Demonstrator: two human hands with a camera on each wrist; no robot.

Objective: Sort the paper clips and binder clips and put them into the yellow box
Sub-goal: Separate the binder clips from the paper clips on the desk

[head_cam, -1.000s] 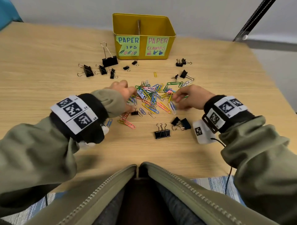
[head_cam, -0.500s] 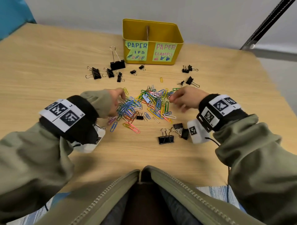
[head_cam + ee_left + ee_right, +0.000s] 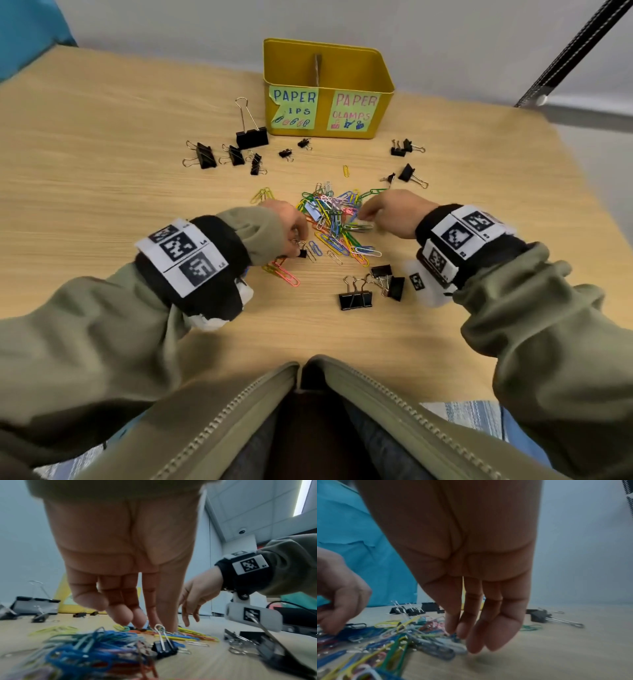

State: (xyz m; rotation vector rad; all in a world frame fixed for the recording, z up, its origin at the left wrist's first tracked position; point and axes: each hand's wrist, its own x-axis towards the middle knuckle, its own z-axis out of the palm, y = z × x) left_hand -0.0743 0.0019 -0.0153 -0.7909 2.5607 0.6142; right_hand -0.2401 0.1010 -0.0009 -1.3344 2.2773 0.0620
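Both hands (image 3: 291,222) moved inward, hiding paper clips (image 3: 335,222) beneath.

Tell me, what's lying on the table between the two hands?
The heap of colourful paper clips lies between the left hand and the right hand, with both hands' fingers at its edges. The head view shows this best.
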